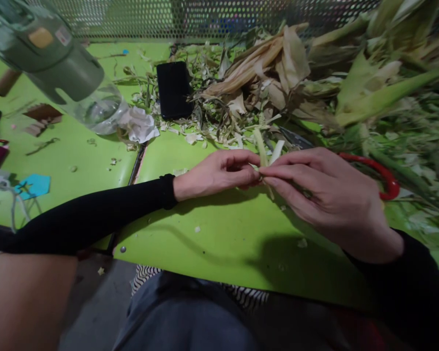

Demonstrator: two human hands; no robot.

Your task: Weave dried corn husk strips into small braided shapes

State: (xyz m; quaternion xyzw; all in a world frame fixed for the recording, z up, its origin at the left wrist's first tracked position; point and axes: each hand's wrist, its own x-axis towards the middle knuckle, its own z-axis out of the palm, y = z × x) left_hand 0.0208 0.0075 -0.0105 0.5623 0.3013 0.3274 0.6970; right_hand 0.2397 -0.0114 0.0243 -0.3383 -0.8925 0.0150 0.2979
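Between my two hands, just above the green table, is a pale strip of corn husk [261, 147]. My left hand [227, 169] closes thumb and fingers on it from the left. From the right, my right hand [324, 190] pinches the same piece with thumb and fingertips. A second whitish strip [277, 151] sticks up beside it, and I cannot tell which hand has it. Scissors with a red handle [389, 178] lie partly hidden behind my right hand, their dark blades [294, 138] pointing left.
Dry and green corn husks [369, 92] heap up at the back right, with scraps spread around. A black phone [174, 90] lies on the scraps. At the left stand a green bottle [73, 73] and crumpled paper [141, 124]. A perforated metal panel [131, 19] closes the back.
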